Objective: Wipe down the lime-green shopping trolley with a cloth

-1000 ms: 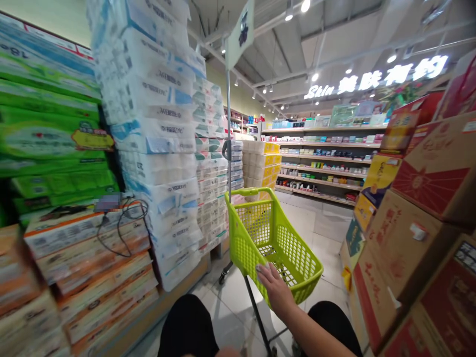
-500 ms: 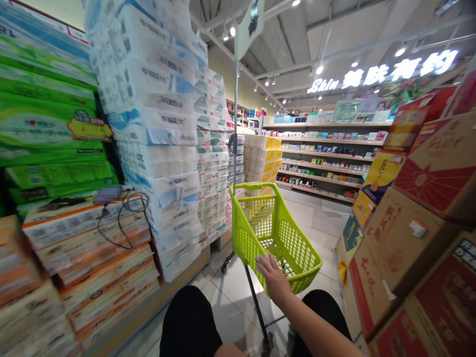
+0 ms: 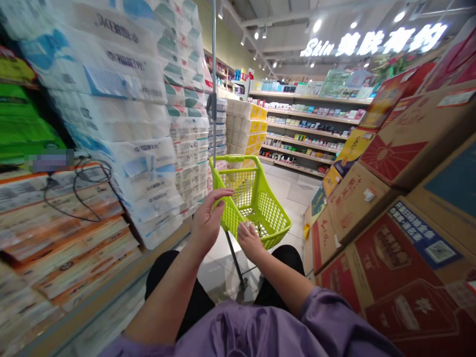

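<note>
Head view, yellow-green cart: its lattice basket point(image 3: 273, 204) stands in the aisle just ahead of the person, between two black-clad knees point(image 3: 162, 270), with an upright metal pole point(image 3: 214, 129) at its far left corner.
Left hand point(image 3: 206, 223): reaches to the basket's left side, fingers extended and thumb apart; this grip is loosely open, holding nothing visible, and whether the fingertips touch the rim cannot be told.
Right hand point(image 3: 250, 242): lies over the basket's near rim, fingers together and only slightly bent; something whitish shows at the fingertips, too small to identify, and how firmly this grip is closed cannot be told.
Sleeves: purple point(image 3: 334, 320), pushed up both forearms.
Left of the aisle: tall stacks of wrapped paper packs point(image 3: 139, 163).
Right of the aisle: piled cardboard cartons point(image 3: 349, 198).
Beyond the cart: stocked shelves point(image 3: 308, 126) below a lit white sign point(image 3: 375, 42).
Underfoot: pale floor tiles point(image 3: 293, 203).
</note>
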Action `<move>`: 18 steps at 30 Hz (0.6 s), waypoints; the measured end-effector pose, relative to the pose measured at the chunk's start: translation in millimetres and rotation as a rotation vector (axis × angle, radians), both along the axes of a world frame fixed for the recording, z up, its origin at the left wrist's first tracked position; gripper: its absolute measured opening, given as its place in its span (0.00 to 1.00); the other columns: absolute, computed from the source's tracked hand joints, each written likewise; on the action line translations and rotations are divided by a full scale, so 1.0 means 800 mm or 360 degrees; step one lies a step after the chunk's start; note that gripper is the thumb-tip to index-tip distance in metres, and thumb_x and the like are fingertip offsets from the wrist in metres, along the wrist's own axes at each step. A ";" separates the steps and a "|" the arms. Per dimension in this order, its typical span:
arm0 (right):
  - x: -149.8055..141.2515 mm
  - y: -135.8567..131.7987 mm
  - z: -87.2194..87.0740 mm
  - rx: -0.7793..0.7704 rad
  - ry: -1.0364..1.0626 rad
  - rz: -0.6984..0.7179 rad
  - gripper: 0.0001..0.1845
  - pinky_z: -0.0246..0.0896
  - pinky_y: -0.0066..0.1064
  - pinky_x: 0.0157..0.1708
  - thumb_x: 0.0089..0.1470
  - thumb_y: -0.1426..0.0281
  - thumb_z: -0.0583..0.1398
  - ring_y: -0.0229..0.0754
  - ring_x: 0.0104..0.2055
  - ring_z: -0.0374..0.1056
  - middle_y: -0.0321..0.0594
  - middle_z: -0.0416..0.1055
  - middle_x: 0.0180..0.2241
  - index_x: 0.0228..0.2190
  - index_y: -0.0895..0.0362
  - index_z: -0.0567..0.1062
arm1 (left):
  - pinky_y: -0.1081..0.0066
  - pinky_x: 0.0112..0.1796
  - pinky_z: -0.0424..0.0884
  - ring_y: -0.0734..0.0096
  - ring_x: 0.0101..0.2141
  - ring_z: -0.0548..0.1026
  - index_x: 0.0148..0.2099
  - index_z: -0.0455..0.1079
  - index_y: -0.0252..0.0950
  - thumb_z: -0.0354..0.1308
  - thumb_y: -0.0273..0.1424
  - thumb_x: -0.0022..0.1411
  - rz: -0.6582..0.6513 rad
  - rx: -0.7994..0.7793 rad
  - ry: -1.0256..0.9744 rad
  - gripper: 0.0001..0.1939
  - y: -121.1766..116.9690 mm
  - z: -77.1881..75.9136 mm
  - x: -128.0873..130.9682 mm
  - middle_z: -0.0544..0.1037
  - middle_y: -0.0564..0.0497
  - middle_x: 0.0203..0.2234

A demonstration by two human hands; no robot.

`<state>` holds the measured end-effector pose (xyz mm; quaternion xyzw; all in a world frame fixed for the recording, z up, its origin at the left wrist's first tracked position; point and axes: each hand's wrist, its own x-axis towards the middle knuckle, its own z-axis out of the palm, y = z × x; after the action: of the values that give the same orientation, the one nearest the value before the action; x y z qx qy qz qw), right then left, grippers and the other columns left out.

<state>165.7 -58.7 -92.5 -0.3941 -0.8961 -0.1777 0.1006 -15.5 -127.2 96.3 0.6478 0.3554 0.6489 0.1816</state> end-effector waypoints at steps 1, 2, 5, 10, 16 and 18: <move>-0.001 0.001 -0.001 -0.0002 -0.0011 0.0001 0.19 0.46 0.53 0.62 0.59 0.76 0.51 0.54 0.65 0.49 0.53 0.65 0.56 0.49 0.64 0.72 | 0.59 0.56 0.64 0.65 0.52 0.70 0.52 0.69 0.40 0.45 0.29 0.65 0.0084 -0.0054 0.0128 0.16 0.012 -0.018 0.006 0.73 0.48 0.50; -0.004 0.002 -0.003 -0.0001 -0.0017 -0.0004 0.19 0.44 0.52 0.63 0.59 0.77 0.51 0.54 0.65 0.49 0.56 0.64 0.57 0.50 0.67 0.71 | 0.59 0.57 0.62 0.66 0.53 0.69 0.54 0.67 0.38 0.43 0.26 0.64 0.0192 -0.0108 0.0294 0.19 0.026 -0.038 0.012 0.72 0.47 0.52; -0.014 0.006 -0.014 -0.0061 -0.0062 -0.0016 0.21 0.45 0.49 0.63 0.58 0.78 0.51 0.55 0.62 0.54 0.63 0.63 0.56 0.51 0.72 0.70 | 0.57 0.60 0.57 0.63 0.61 0.59 0.63 0.58 0.36 0.42 0.19 0.59 0.0266 -0.0335 0.1007 0.30 0.064 -0.099 0.030 0.63 0.45 0.61; -0.024 0.010 -0.038 -0.0221 -0.0193 0.0039 0.19 0.52 0.47 0.60 0.57 0.79 0.52 0.54 0.55 0.65 0.60 0.71 0.49 0.48 0.68 0.73 | 0.52 0.61 0.51 0.58 0.66 0.45 0.68 0.47 0.43 0.43 0.15 0.55 0.0212 -0.0479 0.1810 0.39 0.090 -0.176 0.041 0.49 0.50 0.67; -0.019 -0.005 -0.064 -0.0288 -0.0298 0.0003 0.15 0.53 0.53 0.57 0.51 0.80 0.56 0.58 0.53 0.66 0.62 0.74 0.44 0.40 0.69 0.78 | 0.50 0.61 0.48 0.56 0.66 0.44 0.69 0.38 0.44 0.45 0.16 0.54 0.0244 -0.0432 0.2034 0.44 0.060 -0.253 0.023 0.47 0.47 0.67; -0.014 -0.010 -0.067 -0.0276 -0.0295 0.0022 0.17 0.52 0.52 0.58 0.53 0.79 0.55 0.57 0.54 0.65 0.61 0.72 0.47 0.44 0.68 0.76 | 0.50 0.61 0.47 0.57 0.66 0.44 0.69 0.36 0.44 0.46 0.16 0.54 0.0244 -0.0443 0.2071 0.44 0.050 -0.267 0.024 0.46 0.47 0.67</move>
<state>154.9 -67.0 -145.8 -0.3771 -0.9162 -0.1346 -0.0160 3.5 -86.9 -117.5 0.8505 0.5178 0.0850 -0.0345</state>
